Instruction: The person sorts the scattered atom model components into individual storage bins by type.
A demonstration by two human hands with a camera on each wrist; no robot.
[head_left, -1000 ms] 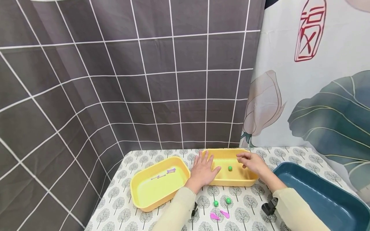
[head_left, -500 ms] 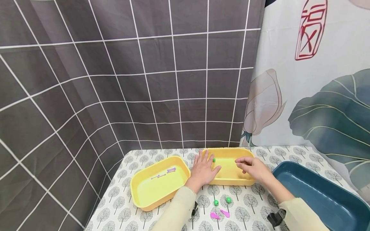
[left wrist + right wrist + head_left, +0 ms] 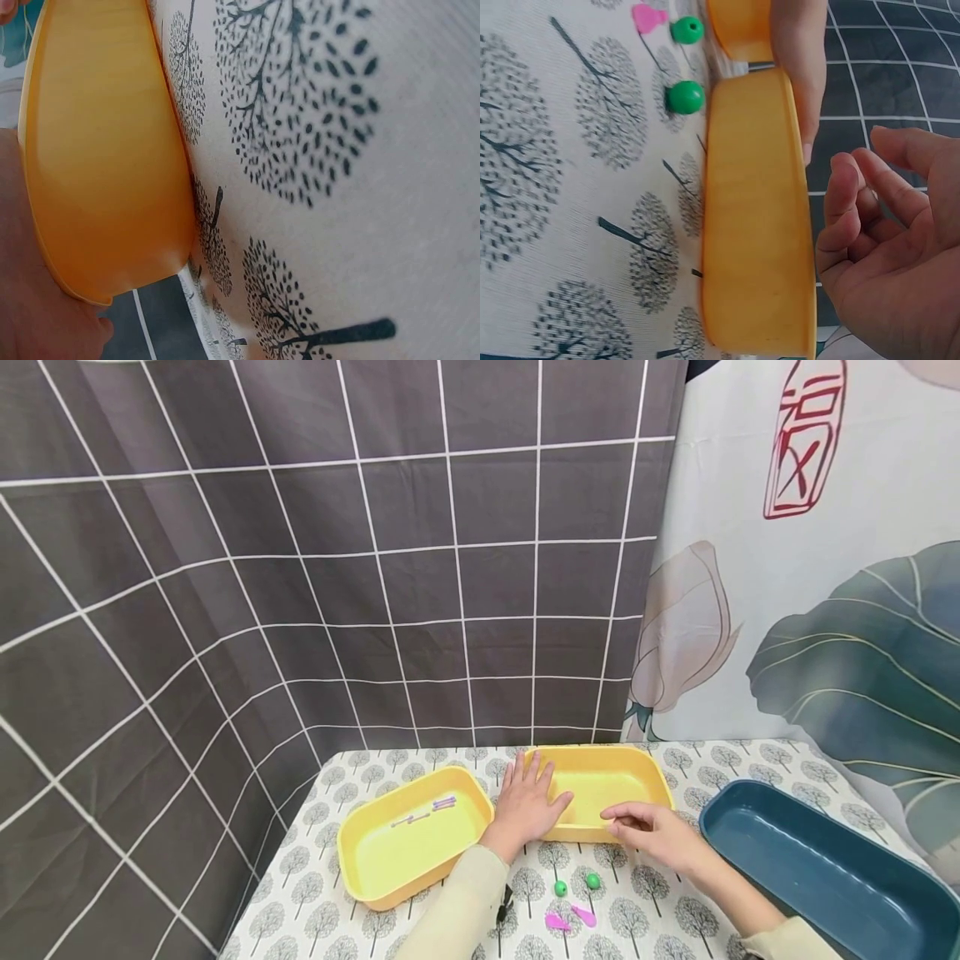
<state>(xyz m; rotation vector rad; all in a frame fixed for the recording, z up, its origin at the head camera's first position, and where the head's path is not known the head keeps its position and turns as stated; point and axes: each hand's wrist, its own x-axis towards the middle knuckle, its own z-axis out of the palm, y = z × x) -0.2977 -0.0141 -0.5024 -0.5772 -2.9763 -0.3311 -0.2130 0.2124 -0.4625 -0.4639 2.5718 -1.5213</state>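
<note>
Rear yellow tray (image 3: 600,777), presumably steadied by the spread-fingered left hand (image 3: 525,803), sat near the empty, loosely curled right hand (image 3: 660,835).

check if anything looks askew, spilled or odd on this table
Nothing looks broken. Two green beads and two pink pieces lie loose on the tree-print tablecloth; they may look astray because purple sticks lie inside the left yellow tray.

Left arm (image 3: 457,906) stretched forward — left fingers (image 3: 532,768) splayed, right arm (image 3: 723,881) angled inward — right fingers (image 3: 624,811) loosely bent
</note>
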